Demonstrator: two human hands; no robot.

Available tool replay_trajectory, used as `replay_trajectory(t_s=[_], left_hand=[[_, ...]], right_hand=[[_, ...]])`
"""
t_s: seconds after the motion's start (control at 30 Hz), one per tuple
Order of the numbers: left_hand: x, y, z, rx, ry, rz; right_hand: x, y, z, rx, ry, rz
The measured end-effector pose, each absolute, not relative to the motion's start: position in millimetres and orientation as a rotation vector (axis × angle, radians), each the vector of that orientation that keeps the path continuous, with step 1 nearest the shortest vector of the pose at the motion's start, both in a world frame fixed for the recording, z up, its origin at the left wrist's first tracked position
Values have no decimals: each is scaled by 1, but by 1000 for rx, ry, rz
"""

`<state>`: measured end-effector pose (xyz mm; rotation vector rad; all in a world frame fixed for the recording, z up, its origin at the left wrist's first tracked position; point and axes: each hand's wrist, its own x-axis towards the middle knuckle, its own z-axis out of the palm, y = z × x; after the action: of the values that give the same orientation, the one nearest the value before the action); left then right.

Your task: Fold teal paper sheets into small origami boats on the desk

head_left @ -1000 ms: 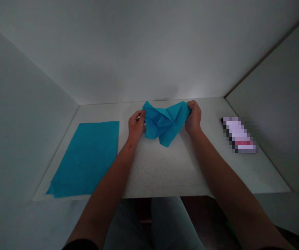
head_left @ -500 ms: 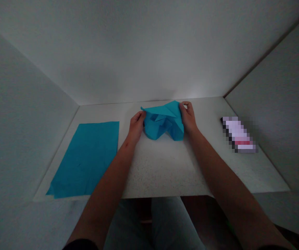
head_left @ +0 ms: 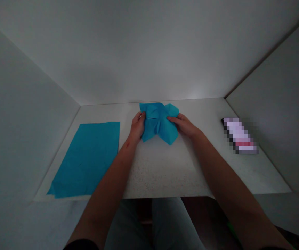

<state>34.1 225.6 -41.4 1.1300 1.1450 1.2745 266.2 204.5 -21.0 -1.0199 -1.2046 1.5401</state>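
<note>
A crumpled, creased sheet of blue paper lies on the white table between my hands. My left hand grips its left edge, with the fingers curled over the paper. My right hand rests on its right part, fingers stretched flat toward the middle. A second blue paper sheet lies flat to the left, and neither hand touches it.
The speckled white tabletop is bounded by white walls at the back and sides. A pixelated, blurred pale object lies at the right, its kind unreadable. My grey-clad legs show below the front edge.
The blue paper has been pressed lower and flatter. My right hand has moved left and flattened onto it, no longer pinching its corner. My left hand has stayed nearly in place.
</note>
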Motion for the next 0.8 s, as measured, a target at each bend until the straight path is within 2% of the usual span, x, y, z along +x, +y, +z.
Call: replay_trajectory(t_s=[0.13,0.3,0.57,0.8], left_hand=[[37,225,-42,1130,1076,1259],[30,226,-41,1257,1261,1362],[16,232,-42,1297,1472,1595],[8,230,-31,1327,1500,1586]], right_hand=[[266,203,-13,-1092,-1154,1527],[272,205,-10,-1167,-1175,1487],[287,220,-20,-1095,-1023,1171],[323,232,-34,-1254,-1064,771]])
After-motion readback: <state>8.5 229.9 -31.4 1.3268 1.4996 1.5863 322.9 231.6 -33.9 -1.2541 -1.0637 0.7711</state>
